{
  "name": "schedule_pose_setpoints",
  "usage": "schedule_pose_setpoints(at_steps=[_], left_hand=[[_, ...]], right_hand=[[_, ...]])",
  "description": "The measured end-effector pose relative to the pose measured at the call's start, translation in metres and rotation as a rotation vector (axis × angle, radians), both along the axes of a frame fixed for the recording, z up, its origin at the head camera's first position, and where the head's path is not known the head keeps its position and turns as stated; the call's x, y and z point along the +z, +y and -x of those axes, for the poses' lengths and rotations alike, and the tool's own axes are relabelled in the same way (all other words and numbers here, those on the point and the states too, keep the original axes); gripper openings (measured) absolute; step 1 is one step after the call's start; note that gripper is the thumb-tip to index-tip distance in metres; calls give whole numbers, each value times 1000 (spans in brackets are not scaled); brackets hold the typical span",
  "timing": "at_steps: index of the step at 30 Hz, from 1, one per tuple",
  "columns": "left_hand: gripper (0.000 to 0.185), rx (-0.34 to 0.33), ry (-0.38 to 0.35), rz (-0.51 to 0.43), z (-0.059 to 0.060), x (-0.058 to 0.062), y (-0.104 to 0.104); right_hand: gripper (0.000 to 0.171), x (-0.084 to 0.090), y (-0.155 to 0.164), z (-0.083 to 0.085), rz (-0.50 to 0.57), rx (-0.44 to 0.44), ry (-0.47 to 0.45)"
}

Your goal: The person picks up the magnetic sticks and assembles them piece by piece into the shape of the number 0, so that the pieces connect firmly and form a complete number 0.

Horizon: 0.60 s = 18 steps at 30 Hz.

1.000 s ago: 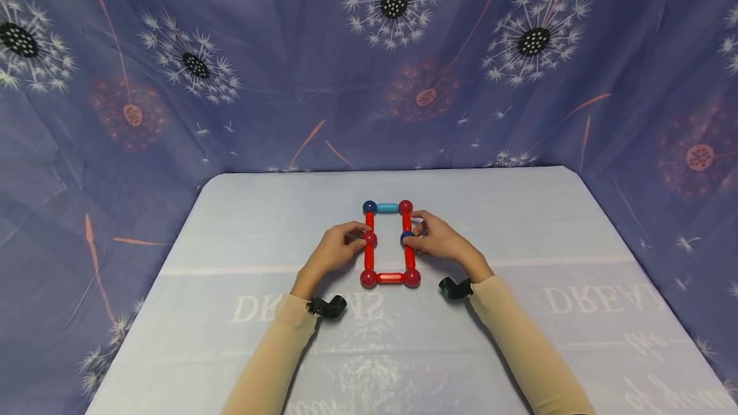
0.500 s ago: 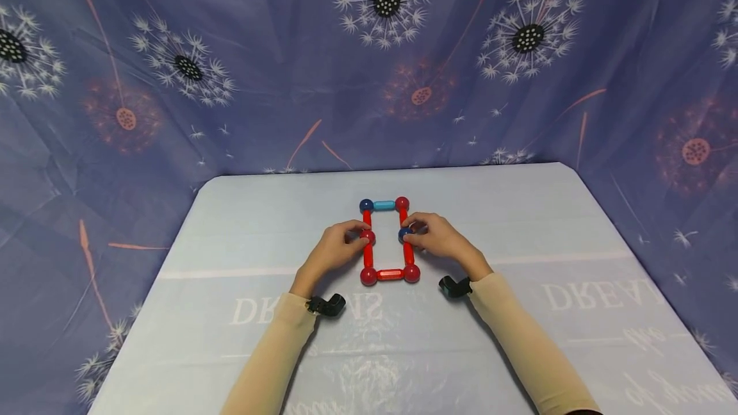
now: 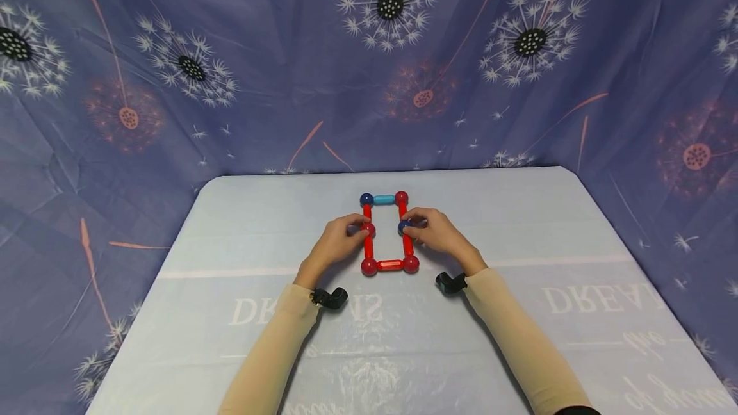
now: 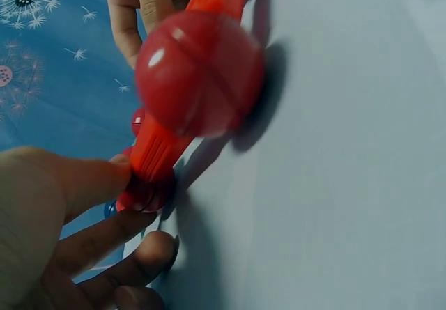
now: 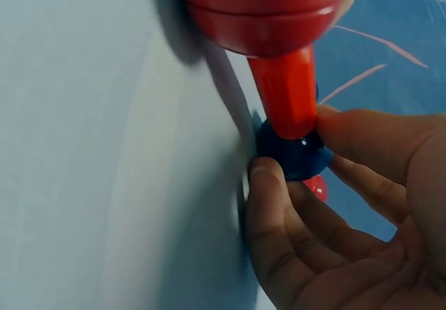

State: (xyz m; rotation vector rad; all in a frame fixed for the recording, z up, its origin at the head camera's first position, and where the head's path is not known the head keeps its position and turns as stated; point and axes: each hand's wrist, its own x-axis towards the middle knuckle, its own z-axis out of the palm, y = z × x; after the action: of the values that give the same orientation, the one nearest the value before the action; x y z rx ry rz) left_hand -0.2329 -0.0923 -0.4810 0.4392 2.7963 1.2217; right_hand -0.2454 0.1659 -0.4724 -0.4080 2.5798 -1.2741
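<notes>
on pale blue tablecloth [image 3: 230, 287], dandelion-print backdrop [image 3: 288, 69], hands pinching frame [image 3: 387, 232]

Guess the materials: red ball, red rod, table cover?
Red ball: glossy hard plastic, likely; bright highlight and a moulded seam. Red rod: matte plastic, with lengthwise ridges. Table cover: thin printed plastic sheet or cloth, faint sheen; uncertain.

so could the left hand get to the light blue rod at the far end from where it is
Probably yes: the left hand pinches a red ball, and only bare table lies between it and the light blue rod.
</notes>
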Motion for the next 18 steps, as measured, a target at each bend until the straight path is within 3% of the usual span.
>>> schedule_pose_setpoints(at_steps=[9,18], left_hand=[[28,79,70,-120,10,-14,7],[27,118,40,-162,20,-15,9]], right_hand=[[26,-14,-1,7,74,-171,30],[27,-15,-1,17,73,-209,53]])
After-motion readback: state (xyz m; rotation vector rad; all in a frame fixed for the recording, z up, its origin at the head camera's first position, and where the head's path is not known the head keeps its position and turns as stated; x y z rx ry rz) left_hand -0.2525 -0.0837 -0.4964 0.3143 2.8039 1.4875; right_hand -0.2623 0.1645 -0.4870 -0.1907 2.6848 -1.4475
